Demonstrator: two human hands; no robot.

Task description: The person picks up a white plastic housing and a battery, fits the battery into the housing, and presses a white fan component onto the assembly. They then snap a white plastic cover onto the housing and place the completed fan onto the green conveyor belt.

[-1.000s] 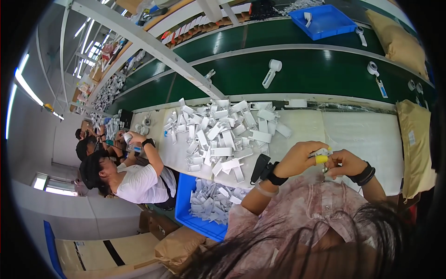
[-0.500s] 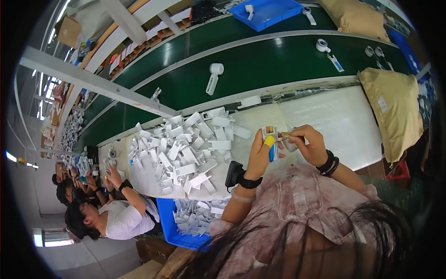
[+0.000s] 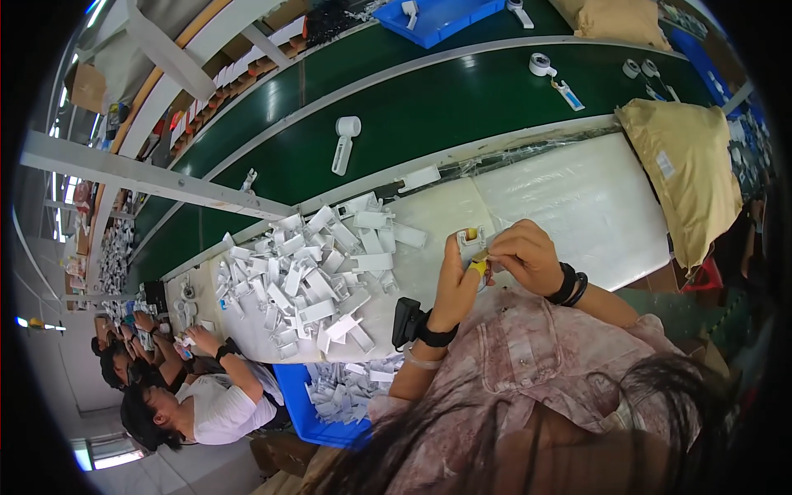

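White plastic part (image 3: 473,247) held above the bench's (image 3: 582,210) near edge, in front of the wearer's chest. The left hand (image 3: 455,285) pinches it between its fingers, seemingly to steady it for the right hand (image 3: 528,256), whose fingers bunch against its right side; whether they grip anything cannot be told. Similar white pieces (image 3: 318,276) lie heaped to the left, probably for easy reach, with a blue bin (image 3: 289,404) nearer.

White part (image 3: 471,245) partly behind hands (image 3: 528,257)
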